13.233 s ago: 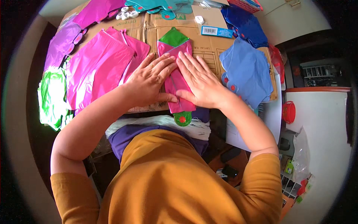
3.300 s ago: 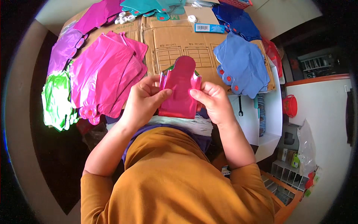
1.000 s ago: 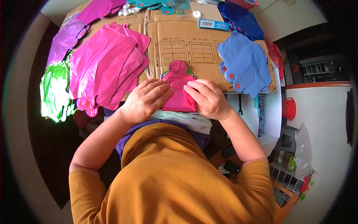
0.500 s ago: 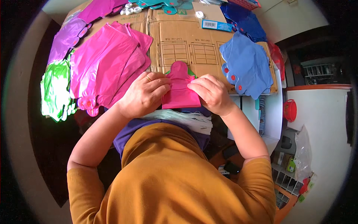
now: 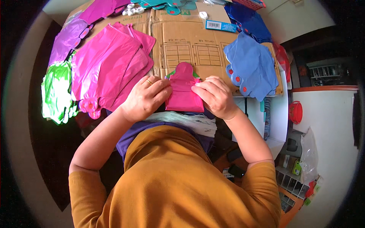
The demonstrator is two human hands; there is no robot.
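Note:
A folded magenta foil balloon [image 5: 183, 89] with a green edge lies at the near edge of the flattened cardboard sheet [image 5: 190, 41]. My left hand [image 5: 146, 98] presses on its left side, a ring on one finger. My right hand [image 5: 213, 95] pinches its right side between thumb and fingers. Below the balloon, a bundle of white strips [image 5: 190, 121] rests on purple fabric in my lap.
A pile of pink balloons [image 5: 110, 64] lies to the left, with purple [image 5: 70, 40] and green [image 5: 55, 93] ones beyond. Blue balloons [image 5: 251, 64] lie to the right, teal ones [image 5: 167, 4] at the far edge. A red tub [image 5: 295, 112] stands on a white surface at right.
The magenta balloon has been brought down from my raised hands onto the cardboard edge and folded smaller; both hands have stayed on it, shifting slightly.

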